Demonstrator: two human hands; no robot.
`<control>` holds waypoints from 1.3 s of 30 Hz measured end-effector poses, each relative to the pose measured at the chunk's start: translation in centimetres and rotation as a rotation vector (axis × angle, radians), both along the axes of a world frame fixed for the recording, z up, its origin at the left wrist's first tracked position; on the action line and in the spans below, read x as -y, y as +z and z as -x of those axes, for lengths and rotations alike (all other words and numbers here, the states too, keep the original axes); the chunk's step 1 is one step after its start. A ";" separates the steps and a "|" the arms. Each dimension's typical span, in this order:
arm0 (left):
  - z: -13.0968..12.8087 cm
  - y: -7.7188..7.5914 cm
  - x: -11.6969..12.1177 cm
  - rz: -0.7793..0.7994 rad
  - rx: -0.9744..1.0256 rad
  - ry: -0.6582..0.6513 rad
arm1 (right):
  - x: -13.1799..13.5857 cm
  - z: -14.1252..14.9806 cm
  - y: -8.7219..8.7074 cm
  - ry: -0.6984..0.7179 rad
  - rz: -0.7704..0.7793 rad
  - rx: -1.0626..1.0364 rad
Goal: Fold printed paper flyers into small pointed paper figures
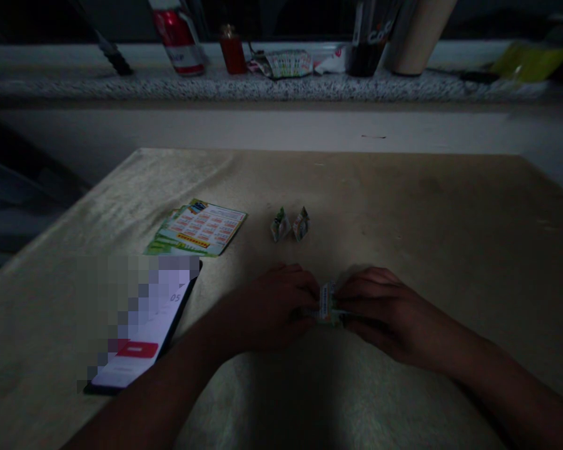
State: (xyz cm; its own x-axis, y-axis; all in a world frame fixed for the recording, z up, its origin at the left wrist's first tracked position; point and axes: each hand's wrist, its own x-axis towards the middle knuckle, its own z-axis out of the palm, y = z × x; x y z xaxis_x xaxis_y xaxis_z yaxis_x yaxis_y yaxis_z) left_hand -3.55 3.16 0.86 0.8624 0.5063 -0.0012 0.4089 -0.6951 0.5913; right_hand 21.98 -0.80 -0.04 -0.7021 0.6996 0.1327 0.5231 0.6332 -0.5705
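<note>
Folded paper (326, 302), held from both sides
My left hand (281, 306) and right hand (385, 309) pinch it, seemingly for control; two folded pieces (301, 226) sit clear beyond.

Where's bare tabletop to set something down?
Widest: right side of the table, from the right hand back to the wall. Also a strip behind the two folded pieces, and a shadowed patch between the forearms. Crowded: left, where card stack and phone sit; centre, around left hand and held piece; windowsill.
</note>
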 end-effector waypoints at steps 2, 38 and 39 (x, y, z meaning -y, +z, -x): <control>0.0 0.0 0.0 0.008 0.013 0.004 | 0.0 0.0 0.0 -0.003 0.006 0.005; -1.3 -1.6 1.5 -0.074 -0.047 0.375 | -0.9 0.7 -2.2 -0.135 -0.114 -0.183; -1.4 -1.6 1.6 -0.076 -0.059 0.392 | -1.0 0.7 -2.3 -0.139 -0.112 -0.185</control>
